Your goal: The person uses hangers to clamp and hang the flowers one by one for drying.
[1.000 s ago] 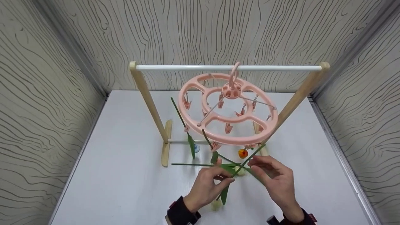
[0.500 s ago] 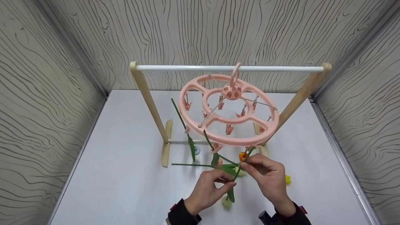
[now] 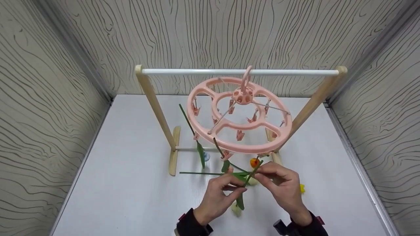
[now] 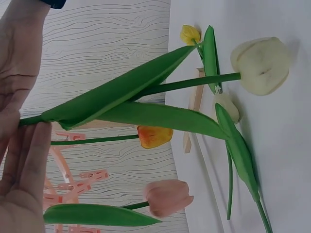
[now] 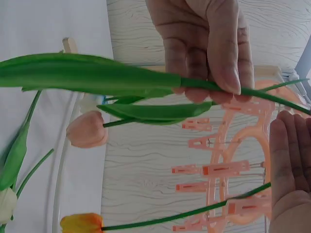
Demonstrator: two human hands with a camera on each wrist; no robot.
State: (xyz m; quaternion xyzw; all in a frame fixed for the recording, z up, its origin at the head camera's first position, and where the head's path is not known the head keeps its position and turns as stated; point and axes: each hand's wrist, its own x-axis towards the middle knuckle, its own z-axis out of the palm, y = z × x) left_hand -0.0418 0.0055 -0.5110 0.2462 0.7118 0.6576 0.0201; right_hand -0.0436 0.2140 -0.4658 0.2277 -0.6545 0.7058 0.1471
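Note:
A white tulip (image 4: 265, 65) hangs head down on its green stem, leaves alongside, in the left wrist view. My left hand (image 3: 218, 195) pinches that stem between thumb and fingers, above the leaves. My right hand (image 3: 283, 186) is farther up, its fairly straight fingertips (image 5: 287, 145) close beside or touching the stem's upper part. Above the hands hangs a pink round clip hanger (image 3: 210, 137). An orange tulip (image 4: 155, 137), a pink tulip (image 4: 167, 198) and a pale blue flower (image 3: 206, 156) hang from its clips. The stem's top end lies outside the right wrist view.
The hanger hooks over the white rod (image 3: 197, 71) of a rack with wooden legs (image 3: 157, 111). On the white table (image 3: 131, 190) lie another white tulip (image 4: 227, 108) and a yellow tulip (image 4: 189, 35). Patterned walls stand around the table.
My right hand has moved left toward the stem in the left hand. The stem's upper end has swung left and lower. The yellow tulip has come into sight beside the right hand.

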